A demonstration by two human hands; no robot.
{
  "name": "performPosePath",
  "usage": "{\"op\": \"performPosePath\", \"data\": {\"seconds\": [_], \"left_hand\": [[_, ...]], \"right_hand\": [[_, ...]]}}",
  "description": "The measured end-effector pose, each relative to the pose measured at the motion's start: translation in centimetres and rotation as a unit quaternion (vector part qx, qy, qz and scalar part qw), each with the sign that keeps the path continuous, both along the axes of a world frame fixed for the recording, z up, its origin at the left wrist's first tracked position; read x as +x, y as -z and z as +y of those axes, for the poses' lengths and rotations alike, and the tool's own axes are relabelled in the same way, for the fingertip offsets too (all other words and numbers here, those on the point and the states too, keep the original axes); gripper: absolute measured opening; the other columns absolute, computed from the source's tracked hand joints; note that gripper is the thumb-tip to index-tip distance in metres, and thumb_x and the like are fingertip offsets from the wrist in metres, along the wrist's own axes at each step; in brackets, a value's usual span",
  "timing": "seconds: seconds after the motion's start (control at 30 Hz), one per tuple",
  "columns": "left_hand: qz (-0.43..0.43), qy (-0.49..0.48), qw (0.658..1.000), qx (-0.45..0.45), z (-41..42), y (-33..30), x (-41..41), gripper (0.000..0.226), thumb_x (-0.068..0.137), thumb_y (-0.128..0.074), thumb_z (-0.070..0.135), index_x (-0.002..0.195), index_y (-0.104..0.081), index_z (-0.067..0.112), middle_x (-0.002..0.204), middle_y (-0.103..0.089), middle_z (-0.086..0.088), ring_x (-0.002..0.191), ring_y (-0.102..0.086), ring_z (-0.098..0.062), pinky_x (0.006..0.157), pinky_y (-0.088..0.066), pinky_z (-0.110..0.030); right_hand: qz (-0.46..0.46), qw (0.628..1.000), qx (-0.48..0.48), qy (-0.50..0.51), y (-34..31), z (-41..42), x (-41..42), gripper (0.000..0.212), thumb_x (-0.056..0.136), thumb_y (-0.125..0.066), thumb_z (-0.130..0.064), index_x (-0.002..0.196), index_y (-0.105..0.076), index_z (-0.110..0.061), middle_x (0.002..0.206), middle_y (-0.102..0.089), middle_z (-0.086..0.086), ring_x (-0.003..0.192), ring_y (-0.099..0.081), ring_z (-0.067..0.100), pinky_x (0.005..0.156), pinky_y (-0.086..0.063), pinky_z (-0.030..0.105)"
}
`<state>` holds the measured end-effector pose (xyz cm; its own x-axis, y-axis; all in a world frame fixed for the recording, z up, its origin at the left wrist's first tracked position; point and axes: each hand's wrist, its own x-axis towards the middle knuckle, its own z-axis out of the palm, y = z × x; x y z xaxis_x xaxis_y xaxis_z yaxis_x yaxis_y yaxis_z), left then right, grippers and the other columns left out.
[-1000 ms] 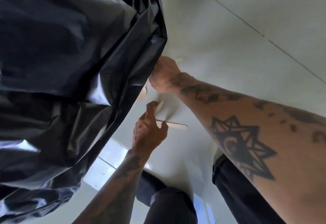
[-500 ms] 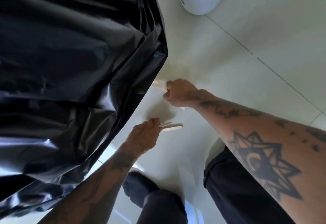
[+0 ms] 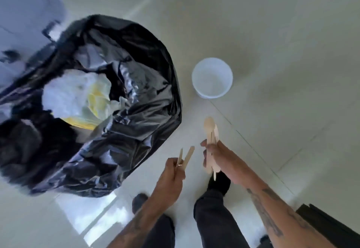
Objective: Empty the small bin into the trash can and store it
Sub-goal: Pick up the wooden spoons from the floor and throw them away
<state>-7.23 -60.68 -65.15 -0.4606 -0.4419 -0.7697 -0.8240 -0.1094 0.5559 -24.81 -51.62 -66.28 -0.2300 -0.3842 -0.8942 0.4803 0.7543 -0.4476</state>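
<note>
We see the trash can, lined with a black bag, holding crumpled waste. Beside it the small white bin stands upright on the tiled floor. Our right hand grips wooden spoons; our left hand pinches wooden sticks.

Person is now upright: both hands are off the floor, left hand gripping two wooden sticks, right hand gripping a wooden spoon bundle. Black trash bag now shows its open mouth with white and yellow waste inside, and the small white bin is fully in view, upright on the floor.
</note>
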Motion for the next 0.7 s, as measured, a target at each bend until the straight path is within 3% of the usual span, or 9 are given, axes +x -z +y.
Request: {"op": "performPosePath", "data": {"seconds": [0.07, 0.13, 0.27, 0.33, 0.4, 0.5, 0.57, 0.7], "left_hand": [[0.02, -0.059, 0.998, 0.004, -0.4, -5.4, -1.0, 0.018, 0.109, -0.039, 0.012, 0.095, -0.047, 0.021, 0.078, -0.055, 0.008, 0.06, -0.051, 0.001, 0.065, -0.052, -0.028], [0.05, -0.135, 0.989, 0.015, -1.3, -10.3, -1.5, 0.019, 0.109, -0.037, 0.007, 0.094, -0.049, 0.011, 0.078, -0.055, 0.001, 0.059, -0.052, 0.001, 0.061, -0.055, -0.023], [0.123, -0.297, 0.947, 0.023, -4.9, -17.4, -0.8, 0.014, 0.102, -0.041, 0.005, 0.099, -0.053, -0.002, 0.077, -0.06, -0.002, 0.065, -0.059, -0.009, 0.062, -0.056, -0.026], [0.148, -0.379, 0.913, 0.009, -7.7, -19.8, 0.4, 0.014, 0.092, -0.045, 0.009, 0.098, -0.054, 0.001, 0.076, -0.061, 0.0, 0.067, -0.06, -0.015, 0.062, -0.055, -0.029], [0.136, -0.426, 0.894, -0.02, -10.5, -21.0, 1.8, 0.011, 0.096, -0.045, 0.0, 0.1, -0.054, 0.005, 0.081, -0.06, -0.003, 0.073, -0.059, -0.02, 0.066, -0.053, -0.037], [0.092, -0.427, 0.898, -0.054, -15.1, -20.8, 3.6, 0.015, 0.099, -0.039, -0.008, 0.108, -0.048, 0.001, 0.09, -0.054, -0.009, 0.078, -0.055, -0.023, 0.063, -0.05, -0.032], [0.06, -0.393, 0.915, -0.072, -18.1, -19.8, 3.9, 0.013, 0.099, -0.039, -0.005, 0.11, -0.046, 0.0, 0.093, -0.053, -0.009, 0.081, -0.052, -0.022, 0.062, -0.049, -0.031], [0.044, -0.306, 0.948, -0.074, -23.3, -17.1, 3.4, 0.03, 0.1, -0.043, 0.001, 0.127, -0.054, 0.006, 0.105, -0.069, -0.007, 0.097, -0.066, -0.03, 0.08, -0.053, -0.038]], "right_hand": [[-0.045, 0.997, -0.025, 0.064, -4.9, -1.0, -0.2, 0.024, 0.1, -0.04, -0.017, 0.106, -0.062, -0.016, 0.08, -0.057, 0.005, 0.06, -0.064, 0.016, 0.07, -0.052, 0.035], [-0.061, 0.994, -0.049, 0.073, -9.6, -2.8, -0.5, 0.025, 0.099, -0.038, -0.004, 0.108, -0.06, -0.008, 0.083, -0.061, 0.008, 0.062, -0.065, 0.019, 0.064, -0.054, 0.035], [-0.047, 0.994, -0.094, 0.017, -17.3, -8.4, -0.2, 0.033, 0.098, -0.036, 0.004, 0.116, -0.06, -0.009, 0.084, -0.068, 0.008, 0.067, -0.067, 0.02, 0.066, -0.056, 0.033], [-0.037, 0.992, -0.114, -0.031, -19.9, -12.3, 0.8, 0.036, 0.098, -0.036, 0.005, 0.119, -0.06, -0.011, 0.085, -0.069, 0.007, 0.07, -0.068, 0.02, 0.073, -0.058, 0.035], [-0.019, 0.989, -0.118, -0.081, -21.4, -16.1, 2.5, 0.033, 0.099, -0.037, 0.003, 0.117, -0.06, -0.013, 0.087, -0.072, 0.005, 0.074, -0.071, 0.017, 0.081, -0.06, 0.037], [-0.01, 0.992, -0.109, -0.069, -21.6, -21.2, 5.4, 0.025, 0.101, -0.041, -0.001, 0.112, -0.061, -0.012, 0.091, -0.073, 0.004, 0.078, -0.071, 0.018, 0.079, -0.056, 0.033], [-0.044, 0.995, -0.086, 0.014, -20.8, -24.2, 6.8, 0.023, 0.102, -0.039, 0.001, 0.105, -0.058, -0.011, 0.089, -0.069, 0.006, 0.079, -0.067, 0.022, 0.078, -0.052, 0.034], [-0.123, 0.984, -0.046, 0.122, -18.0, -29.2, 7.7, 0.021, 0.106, -0.037, -0.004, 0.092, -0.051, -0.012, 0.08, -0.054, 0.006, 0.071, -0.052, 0.022, 0.072, -0.04, 0.034]]}}
